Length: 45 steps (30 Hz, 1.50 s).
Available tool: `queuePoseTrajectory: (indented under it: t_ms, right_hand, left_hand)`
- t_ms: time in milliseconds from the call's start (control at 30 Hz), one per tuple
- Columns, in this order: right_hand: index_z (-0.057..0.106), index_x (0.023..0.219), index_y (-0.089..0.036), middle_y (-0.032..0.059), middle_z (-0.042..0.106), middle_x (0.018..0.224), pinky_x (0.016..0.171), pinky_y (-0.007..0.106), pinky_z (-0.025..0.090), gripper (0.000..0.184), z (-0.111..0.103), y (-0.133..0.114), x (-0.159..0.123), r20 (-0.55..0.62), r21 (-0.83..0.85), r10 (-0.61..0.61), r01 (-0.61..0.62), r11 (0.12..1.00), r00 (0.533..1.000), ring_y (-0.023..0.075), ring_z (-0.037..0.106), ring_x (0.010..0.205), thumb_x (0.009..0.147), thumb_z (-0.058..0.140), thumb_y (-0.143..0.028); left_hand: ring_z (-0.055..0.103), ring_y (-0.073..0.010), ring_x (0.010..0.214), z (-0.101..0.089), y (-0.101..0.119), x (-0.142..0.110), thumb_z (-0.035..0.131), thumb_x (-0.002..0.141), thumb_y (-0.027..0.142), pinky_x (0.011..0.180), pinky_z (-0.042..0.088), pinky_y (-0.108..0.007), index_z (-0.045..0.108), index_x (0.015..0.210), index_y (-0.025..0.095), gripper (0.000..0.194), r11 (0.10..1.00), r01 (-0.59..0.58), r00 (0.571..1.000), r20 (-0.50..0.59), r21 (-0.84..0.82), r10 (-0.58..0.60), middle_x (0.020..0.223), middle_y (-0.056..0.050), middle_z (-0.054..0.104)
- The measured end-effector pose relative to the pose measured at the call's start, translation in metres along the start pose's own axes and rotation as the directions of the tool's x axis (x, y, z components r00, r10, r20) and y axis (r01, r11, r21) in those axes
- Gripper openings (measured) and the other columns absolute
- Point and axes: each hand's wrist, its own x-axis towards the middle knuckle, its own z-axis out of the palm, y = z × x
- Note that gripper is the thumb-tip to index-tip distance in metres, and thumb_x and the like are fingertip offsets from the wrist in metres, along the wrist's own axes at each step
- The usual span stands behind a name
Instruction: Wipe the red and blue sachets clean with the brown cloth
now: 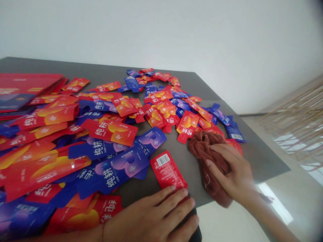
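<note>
My right hand grips a crumpled brown cloth at the table's right edge; part of the cloth hangs over the edge. My left hand lies palm down at the bottom, its fingers stretched out. Its fingertips touch the lower end of a red packet with a barcode facing up. Beneath these fingers is a black object, mostly hidden, whose kind I cannot make out. Several red-orange packets and blue-purple packets lie in a loose heap left of my hands and beyond the cloth.
A stack of large flat red packages rests at the left of the grey table. A white wall rises behind it. On the right is a pale floor, with a blurred rack-like structure of thin bars.
</note>
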Motion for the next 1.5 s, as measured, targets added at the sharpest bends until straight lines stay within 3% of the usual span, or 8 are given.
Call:
queuePoseTrajectory:
  t_ms: [633,1033,1233,1367,1500]
  right_hand:
    - [0.071,0.124,-0.024,0.0104,0.074,0.124,0.104,0.046,0.056,0.03,0.001,0.0,-0.002,-0.01,-0.018,0.002,-0.002,1.0,1.0,0.0303,0.07,0.118,0.099,0.072,-0.038]
    - [0.071,0.124,-0.025,0.0104,0.075,0.124,0.103,0.049,0.057,0.029,0.002,0.002,-0.003,-0.016,-0.009,0.0,0.0,1.0,1.0,0.0308,0.071,0.116,0.099,0.073,-0.039]
    - [0.071,0.123,-0.025,0.0106,0.075,0.124,0.102,0.049,0.058,0.028,0.003,0.002,-0.004,-0.024,-0.008,-0.005,0.005,1.0,1.0,0.0305,0.071,0.116,0.099,0.074,-0.038]
    - [0.071,0.123,-0.025,0.0106,0.076,0.123,0.101,0.049,0.058,0.028,0.003,0.001,-0.004,-0.026,-0.002,-0.002,0.002,1.0,1.0,0.0308,0.071,0.115,0.098,0.074,-0.039]
    - [0.071,0.123,-0.025,0.0105,0.076,0.122,0.1,0.049,0.058,0.028,0.003,0.003,-0.003,-0.022,0.001,0.001,-0.001,1.0,1.0,0.0313,0.071,0.116,0.098,0.074,-0.039]
  left_hand:
    - [0.064,-0.0219,0.137,0.002,0.001,-0.001,0.056,0.109,0.032,0.123,0.045,-0.038,0.073,0.131,0.021,0.029,1.0,-0.012,1.0,-0.004,-0.015,0.012,0.147,-0.004,0.07]
    - [0.064,-0.0216,0.137,0.003,0.0,-0.003,0.055,0.11,0.034,0.122,0.046,-0.037,0.071,0.135,0.024,0.03,0.999,-0.002,0.999,-0.032,-0.034,0.001,0.144,-0.004,0.071]
    - [0.066,-0.0217,0.129,-0.001,0.0,-0.002,0.058,0.11,0.037,0.117,0.053,-0.039,0.064,0.146,0.03,0.038,0.998,-0.008,1.0,-0.002,-0.062,0.008,0.129,-0.001,0.074]
    - [0.069,-0.0198,0.118,-0.001,0.002,-0.007,0.058,0.108,0.029,0.107,0.057,-0.031,0.068,0.142,0.029,0.035,0.998,-0.021,1.0,-0.005,-0.065,0.021,0.105,0.002,0.072]
    - [0.068,-0.0171,0.116,-0.004,0.004,-0.01,0.057,0.107,0.022,0.106,0.057,-0.029,0.072,0.135,0.028,0.032,0.999,-0.017,1.0,-0.015,-0.045,0.016,0.108,0.002,0.072]
